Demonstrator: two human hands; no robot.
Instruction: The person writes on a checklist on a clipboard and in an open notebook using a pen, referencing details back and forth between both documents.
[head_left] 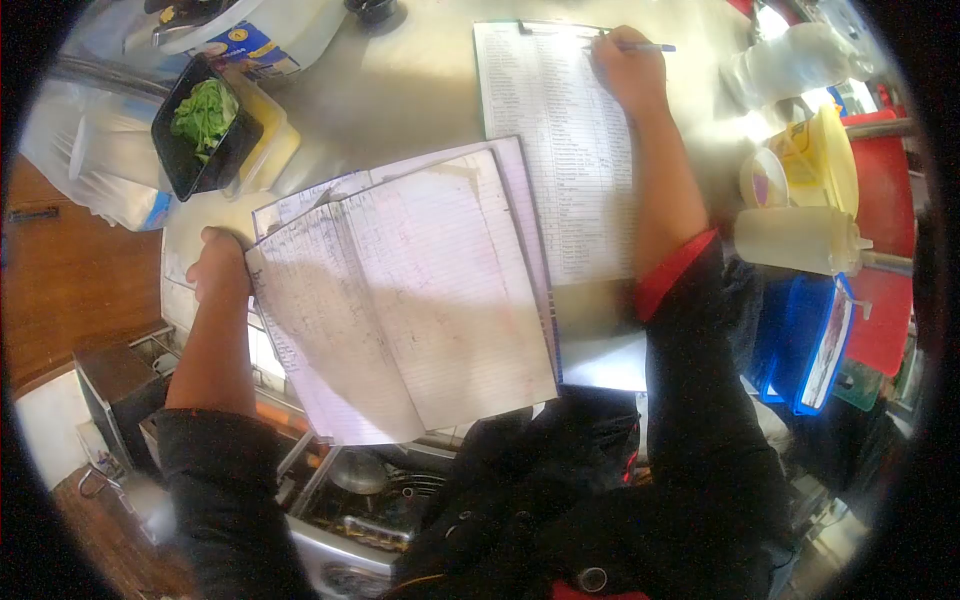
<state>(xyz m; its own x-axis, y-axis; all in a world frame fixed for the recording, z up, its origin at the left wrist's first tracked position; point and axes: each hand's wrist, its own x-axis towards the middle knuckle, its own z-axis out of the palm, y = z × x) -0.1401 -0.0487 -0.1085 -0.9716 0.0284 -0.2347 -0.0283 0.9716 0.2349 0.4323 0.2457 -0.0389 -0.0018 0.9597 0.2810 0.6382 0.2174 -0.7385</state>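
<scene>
An open ruled notebook (450, 290) with handwritten, smudged pages lies tilted in front of me, its lower part reaching past the table edge. My left hand (222, 265) is closed at the notebook's left edge; the notebook hides some of its fingers. To the right, a printed list (560, 150) in rows and columns sits on a clipboard (480, 80). My right hand (632, 80) grips a blue pen (648, 47) near the list's top right, and the wrist rests over the sheet's right side. The pen's tip is too small to make out.
Upper left, a black tub of green leaves (205, 122) stands by a white container (270, 40). On the right are a squeeze bottle (795, 238), a yellow tub (825, 160), a blue file holder (805, 335) and red boards (885, 200). The metal table (430, 60) lies beneath.
</scene>
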